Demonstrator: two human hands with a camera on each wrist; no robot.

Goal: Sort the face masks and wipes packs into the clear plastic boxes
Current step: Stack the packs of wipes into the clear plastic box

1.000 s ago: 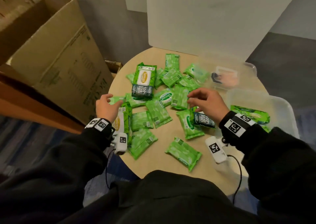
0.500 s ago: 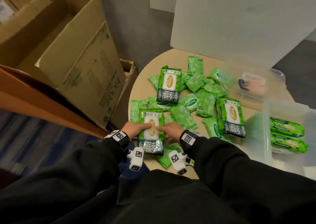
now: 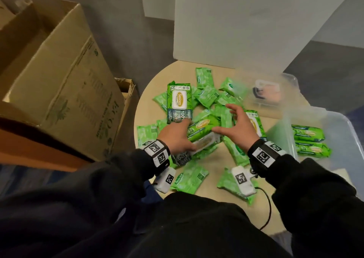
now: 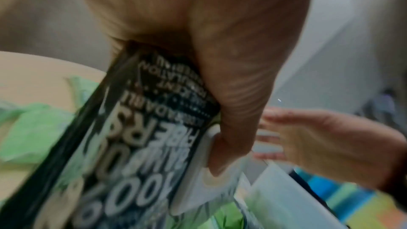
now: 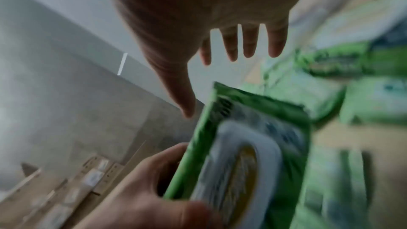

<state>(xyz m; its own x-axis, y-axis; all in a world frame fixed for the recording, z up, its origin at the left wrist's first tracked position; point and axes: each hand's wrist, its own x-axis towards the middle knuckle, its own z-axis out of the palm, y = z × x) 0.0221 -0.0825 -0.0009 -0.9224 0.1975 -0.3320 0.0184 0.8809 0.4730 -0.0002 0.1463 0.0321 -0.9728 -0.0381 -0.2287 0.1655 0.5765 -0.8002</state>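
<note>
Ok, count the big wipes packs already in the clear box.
2 visible: one big pack lies toward the far side of the clear box, the other just nearer. More may be hidden below the box's frosted wall.

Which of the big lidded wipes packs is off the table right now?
The large pack gripped by the left hand, tilted on its edge above the pile. The other two lidded packs, one further back and one under the right hand, lie flat.

Black long sleeves [image 3: 82, 194]; black wristbands [image 3: 263, 155] with white square-code tags; white camera modules [image 3: 243, 180] under wrists; black cable [image 3: 267, 208].
</note>
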